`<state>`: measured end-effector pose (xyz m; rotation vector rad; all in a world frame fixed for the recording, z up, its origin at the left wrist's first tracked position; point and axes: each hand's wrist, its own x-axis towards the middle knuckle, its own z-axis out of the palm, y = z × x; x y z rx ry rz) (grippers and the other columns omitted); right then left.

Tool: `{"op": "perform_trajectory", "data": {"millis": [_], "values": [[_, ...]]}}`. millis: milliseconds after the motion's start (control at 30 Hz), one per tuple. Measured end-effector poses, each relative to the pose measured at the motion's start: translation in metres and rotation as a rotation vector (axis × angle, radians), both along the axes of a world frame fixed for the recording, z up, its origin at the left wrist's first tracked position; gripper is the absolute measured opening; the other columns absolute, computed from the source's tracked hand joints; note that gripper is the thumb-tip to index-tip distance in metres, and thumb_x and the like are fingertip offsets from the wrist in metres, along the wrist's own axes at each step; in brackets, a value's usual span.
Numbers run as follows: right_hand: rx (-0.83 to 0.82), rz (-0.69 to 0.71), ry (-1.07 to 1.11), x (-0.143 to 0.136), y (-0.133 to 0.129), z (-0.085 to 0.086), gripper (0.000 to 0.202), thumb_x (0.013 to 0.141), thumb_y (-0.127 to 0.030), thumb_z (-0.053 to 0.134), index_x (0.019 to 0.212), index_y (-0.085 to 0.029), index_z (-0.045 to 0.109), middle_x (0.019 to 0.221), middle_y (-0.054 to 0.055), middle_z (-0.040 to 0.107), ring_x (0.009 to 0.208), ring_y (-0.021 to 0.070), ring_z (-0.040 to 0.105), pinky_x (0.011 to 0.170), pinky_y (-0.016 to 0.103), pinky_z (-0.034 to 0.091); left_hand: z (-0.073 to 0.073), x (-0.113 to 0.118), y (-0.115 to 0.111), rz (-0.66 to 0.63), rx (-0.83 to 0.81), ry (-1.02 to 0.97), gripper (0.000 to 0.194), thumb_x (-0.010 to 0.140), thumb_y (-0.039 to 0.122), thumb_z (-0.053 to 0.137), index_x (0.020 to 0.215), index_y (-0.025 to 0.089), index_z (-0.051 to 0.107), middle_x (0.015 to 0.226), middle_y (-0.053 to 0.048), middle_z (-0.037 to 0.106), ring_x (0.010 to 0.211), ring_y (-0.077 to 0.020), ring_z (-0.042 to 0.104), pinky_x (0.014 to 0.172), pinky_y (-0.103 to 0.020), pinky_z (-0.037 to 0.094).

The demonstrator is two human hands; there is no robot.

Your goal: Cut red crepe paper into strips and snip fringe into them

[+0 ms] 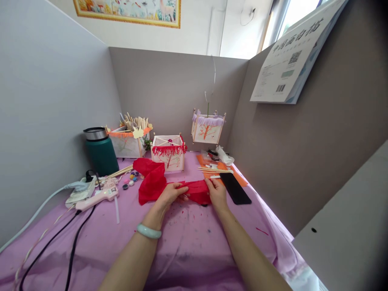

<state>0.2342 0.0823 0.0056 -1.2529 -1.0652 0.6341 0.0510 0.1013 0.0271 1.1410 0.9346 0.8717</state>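
Red sheet [198, 192] at clock centre on the purple tablecloth [197, 246], 12 away from us; loose end bunched toward 10. Our left hand [173, 193] pinches it at 9, our right hand [217, 195] at 3. We'd keep tension light and even, edges aligned; looks thin, could tear. Phone [235, 190] just beyond at 3, fringed box [167, 161] at 11, glue gun [96, 199] at 9.

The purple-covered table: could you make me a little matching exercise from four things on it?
1. red sheet
2. bottle
3. phone
4. glue gun

A. pale pink, lying on its side
B. black, lying flat
C. held by left hand and right hand
D. dark green, upright

Pairs: 1-C, 2-D, 3-B, 4-A.
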Motion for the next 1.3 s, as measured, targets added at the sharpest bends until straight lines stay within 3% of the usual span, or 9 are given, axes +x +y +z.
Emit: {"op": "perform_trajectory", "data": {"millis": [233,467,633,767,867,1000,1100,1200,1300], "values": [[0.015,-0.022,-0.056,-0.001,0.001,-0.002,0.038,0.074,-0.053,0.056,0.075,-0.016,0.064,0.059,-0.001,0.056,0.052,0.0123,0.047,0.047,0.022,0.040,-0.003,-0.003,0.009,0.218,-0.086,-0.212,0.021,0.065,0.018,0.074,0.079,0.012,0.059,0.064,-0.007,0.067,0.055,-0.0157,0.065,0.049,-0.021,0.051],[0.063,-0.074,-0.200,0.003,0.001,-0.002,0.037,0.080,-0.049,0.050,0.085,-0.016,0.066,0.076,0.005,0.066,0.071,0.0192,0.058,0.069,0.029,0.044,-0.002,-0.006,0.014,0.396,-0.018,-0.339,0.026,0.062,0.016,0.074,0.076,0.014,0.052,0.060,-0.001,0.063,0.049,-0.0133,0.062,0.049,-0.024,0.052],[0.156,0.060,-0.710,0.001,-0.005,-0.003,0.032,0.076,-0.032,0.056,0.104,-0.018,0.063,0.094,0.008,0.065,0.088,0.0229,0.055,0.082,0.035,0.042,-0.001,-0.011,0.016,0.486,0.095,-0.434,0.032,0.056,0.021,0.076,0.077,0.015,0.053,0.063,0.002,0.060,0.053,-0.0108,0.059,0.056,-0.026,0.053],[0.129,0.131,-1.003,-0.001,-0.007,-0.009,0.040,0.068,-0.015,0.053,0.107,-0.018,0.062,0.087,0.007,0.065,0.088,0.0235,0.053,0.084,0.038,0.039,0.001,-0.014,0.018,0.492,0.137,-0.492,0.039,0.053,0.020,0.077,0.085,0.014,0.056,0.067,0.003,0.060,0.054,-0.0090,0.058,0.055,-0.024,0.051],[0.129,0.033,-0.903,0.000,-0.004,-0.011,0.033,0.073,-0.013,0.045,0.101,-0.016,0.062,0.087,0.008,0.064,0.082,0.0211,0.056,0.077,0.033,0.043,0.004,-0.014,0.017,0.480,0.125,-0.558,0.041,0.052,0.016,0.076,0.086,0.015,0.054,0.068,0.004,0.059,0.053,-0.0081,0.057,0.055,-0.023,0.051],[0.193,-0.108,-0.643,0.005,0.000,-0.009,0.025,0.081,-0.022,0.044,0.096,-0.016,0.062,0.094,0.010,0.064,0.081,0.0205,0.059,0.076,0.033,0.046,0.006,-0.015,0.016,0.460,0.078,-0.610,0.038,0.055,0.014,0.074,0.085,0.017,0.050,0.065,0.005,0.058,0.049,-0.0079,0.056,0.053,-0.023,0.050],[0.165,-0.146,-0.342,0.009,0.006,-0.008,0.023,0.081,-0.031,0.048,0.094,-0.016,0.060,0.091,0.010,0.065,0.071,0.0189,0.062,0.073,0.035,0.048,0.007,-0.016,0.016,0.446,0.044,-0.642,0.038,0.056,0.012,0.074,0.084,0.017,0.049,0.064,0.006,0.058,0.048,-0.0080,0.056,0.051,-0.023,0.049],[0.140,-0.022,0.004,0.010,0.013,-0.010,0.033,0.077,-0.037,0.054,0.103,-0.016,0.057,0.099,0.011,0.064,0.075,0.0192,0.065,0.071,0.034,0.051,0.008,-0.016,0.016,0.422,0.028,-0.657,0.038,0.056,0.011,0.074,0.084,0.017,0.050,0.065,0.006,0.059,0.047,-0.0079,0.056,0.050,-0.022,0.049],[0.158,0.132,0.038,0.009,0.015,-0.011,0.046,0.072,-0.036,0.059,0.114,-0.019,0.054,0.117,0.013,0.059,0.096,0.0219,0.062,0.077,0.034,0.051,0.007,-0.015,0.015,0.389,0.043,-0.642,0.037,0.056,0.012,0.074,0.084,0.017,0.051,0.064,0.005,0.060,0.047,-0.0082,0.056,0.048,-0.022,0.049]]}}
